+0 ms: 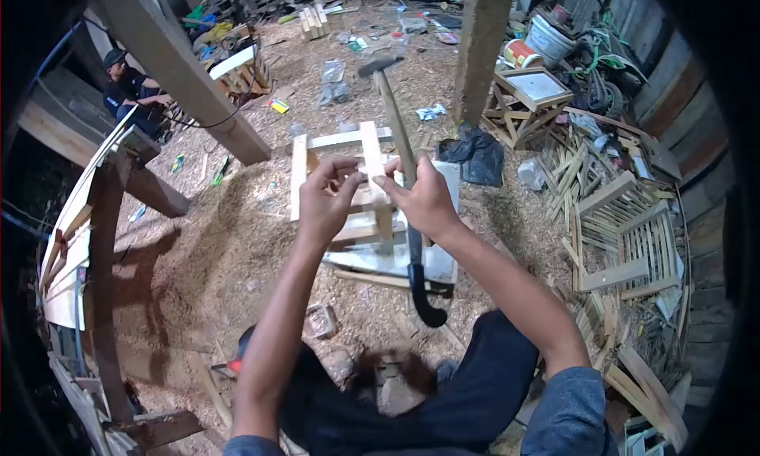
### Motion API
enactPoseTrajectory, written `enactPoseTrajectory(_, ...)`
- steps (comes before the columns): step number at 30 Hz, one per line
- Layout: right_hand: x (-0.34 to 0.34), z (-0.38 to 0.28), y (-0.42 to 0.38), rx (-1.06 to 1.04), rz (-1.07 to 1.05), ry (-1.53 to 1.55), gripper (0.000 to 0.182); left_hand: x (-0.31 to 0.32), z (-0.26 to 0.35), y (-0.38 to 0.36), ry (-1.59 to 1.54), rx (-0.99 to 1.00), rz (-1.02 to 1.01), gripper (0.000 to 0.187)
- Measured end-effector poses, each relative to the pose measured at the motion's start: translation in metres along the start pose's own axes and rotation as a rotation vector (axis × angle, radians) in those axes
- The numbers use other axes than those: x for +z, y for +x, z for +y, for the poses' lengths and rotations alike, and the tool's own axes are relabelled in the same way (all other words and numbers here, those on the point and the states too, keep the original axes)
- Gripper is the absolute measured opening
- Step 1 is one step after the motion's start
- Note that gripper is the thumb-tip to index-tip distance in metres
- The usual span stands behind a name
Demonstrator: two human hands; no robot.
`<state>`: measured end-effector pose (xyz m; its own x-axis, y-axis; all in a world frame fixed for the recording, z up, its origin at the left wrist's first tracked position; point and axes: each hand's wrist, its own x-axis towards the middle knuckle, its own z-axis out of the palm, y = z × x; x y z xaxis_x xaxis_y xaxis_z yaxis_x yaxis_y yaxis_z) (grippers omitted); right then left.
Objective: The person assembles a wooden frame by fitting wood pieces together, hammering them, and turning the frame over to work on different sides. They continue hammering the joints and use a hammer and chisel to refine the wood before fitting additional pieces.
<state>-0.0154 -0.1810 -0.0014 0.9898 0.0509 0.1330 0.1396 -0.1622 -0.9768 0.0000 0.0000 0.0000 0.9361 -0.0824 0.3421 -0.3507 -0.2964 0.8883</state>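
Note:
My left hand [324, 203] is over the small wooden frame [370, 149], its thumb and fingers pinched together near the upright slat; whatever is between them is too small to make out. Close beside it, my right hand [425, 196] holds a hammer [393, 112] by its wooden handle, head pointing up and away, while the thumb and a fingertip meet by the same slat. The frame rests on a white board [443, 258]. A tool with a black curved handle [425, 302] lies below my right hand, its upper end partly hidden.
Wood shavings cover the floor [222, 258]. Posts [475, 52] rise at left and right. A black plastic bag [475, 155] is right of the board. Slatted wooden pieces [625, 242] and scraps lie at right, a stool [534, 88] behind. Another person [131, 92] crouches at the far left.

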Motion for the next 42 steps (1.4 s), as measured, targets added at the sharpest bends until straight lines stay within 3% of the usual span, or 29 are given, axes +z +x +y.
enactPoseTrajectory(2, 0.012, 0.035, -0.014, -0.048, 0.122, -0.204, 0.047, 0.005, -0.018, -0.022, -0.138, -0.24, -0.031, 0.023)
enactPoseTrajectory(3, 0.019, 0.003, 0.009, -0.061, 0.133, -0.294, 0.043, -0.015, -0.015, 0.003, -0.14, -0.127, 0.03, 0.02)
enactPoseTrajectory(6, 0.028, 0.025, 0.002, -0.069, 0.161, -0.212, 0.04, -0.014, -0.015, -0.005, -0.161, -0.137, -0.042, 0.016)
enactPoseTrajectory(9, 0.031, 0.036, 0.002, -0.027, 0.235, 0.002, 0.036, -0.01, -0.021, -0.005, -0.076, -0.108, -0.112, 0.015)
enactPoseTrajectory(12, 0.037, 0.031, -0.004, -0.052, 0.234, 0.227, 0.031, -0.013, -0.024, -0.006, 0.113, 0.054, -0.122, 0.013)
enactPoseTrajectory(17, 0.04, 0.036, -0.005, -0.072, 0.257, 0.244, 0.029, -0.008, -0.036, -0.004, -0.017, -0.001, -0.145, 0.016)
enactPoseTrajectory(19, 0.041, 0.04, -0.004, -0.117, 0.27, 0.202, 0.028, -0.007, -0.022, -0.005, 0.237, 0.094, -0.154, 0.016)
enactPoseTrajectory(28, 0.04, 0.042, -0.004, -0.147, 0.276, 0.162, 0.028, -0.007, -0.012, -0.005, 0.317, 0.127, -0.074, 0.013)
enactPoseTrajectory(31, 0.038, 0.04, -0.003, -0.202, 0.281, 0.091, 0.024, -0.008, -0.007, -0.007, 0.368, 0.184, -0.064, 0.014)
enactPoseTrajectory(33, 0.03, 0.032, -0.012, -0.123, 0.326, -0.195, 0.022, -0.007, -0.008, -0.007, 0.392, 0.195, -0.065, 0.013)
enactPoseTrajectory(35, 0.019, 0.0, -0.031, -0.045, 0.301, -0.198, 0.021, -0.007, -0.011, -0.008, 0.402, 0.232, -0.055, 0.012)
enactPoseTrajectory(38, -0.009, -0.025, -0.054, -0.184, 0.249, -0.444, 0.02, -0.007, -0.015, -0.01, 0.415, 0.324, -0.003, 0.012)
enactPoseTrajectory(40, -0.023, -0.058, -0.074, 0.045, 0.04, -0.504, 0.021, -0.006, -0.018, -0.01, 0.411, 0.333, 0.004, 0.012)
enactPoseTrajectory(42, -0.028, -0.075, -0.087, 0.047, 0.02, -0.492, 0.022, -0.004, -0.018, -0.01, 0.427, 0.341, 0.009, 0.012)
